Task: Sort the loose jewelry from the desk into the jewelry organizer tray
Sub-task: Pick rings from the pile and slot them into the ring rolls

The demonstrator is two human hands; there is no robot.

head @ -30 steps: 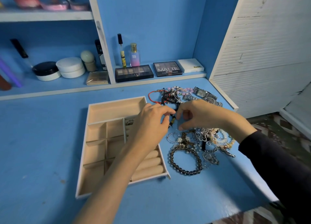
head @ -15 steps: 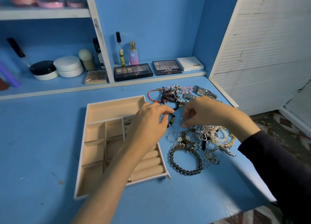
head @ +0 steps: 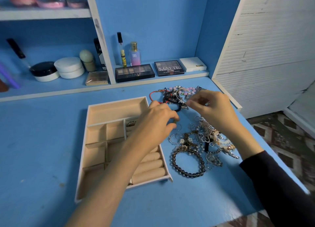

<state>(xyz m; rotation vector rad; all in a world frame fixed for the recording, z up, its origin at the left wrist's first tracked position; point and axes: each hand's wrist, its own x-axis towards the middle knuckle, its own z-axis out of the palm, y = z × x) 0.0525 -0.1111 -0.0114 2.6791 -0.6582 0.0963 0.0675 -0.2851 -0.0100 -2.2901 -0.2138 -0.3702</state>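
Observation:
The beige jewelry organizer tray (head: 84, 142) with a white rim lies on the blue desk, with one small piece in its upper middle compartment. Loose jewelry (head: 201, 141) is heaped to its right, with a dark bead bracelet (head: 187, 166) at the front and a tangle of cords and beads (head: 173, 95) at the back. My left hand (head: 156, 126) hovers over the tray's right edge and pinches the beaded end of a black cord bracelet (head: 177, 109). My right hand (head: 213, 109) pinches the same bracelet where it meets the back tangle.
Eyeshadow palettes (head: 134, 72), perfume bottles (head: 134, 54) and cream jars (head: 69, 67) stand on the low shelf behind the desk. A white slatted panel (head: 264, 47) rises at the right. The desk's right edge (head: 281, 158) drops to a patterned floor.
My right hand has moved back and up from the middle of the pile to the tangle at the back. My left hand has stayed over the tray's right edge.

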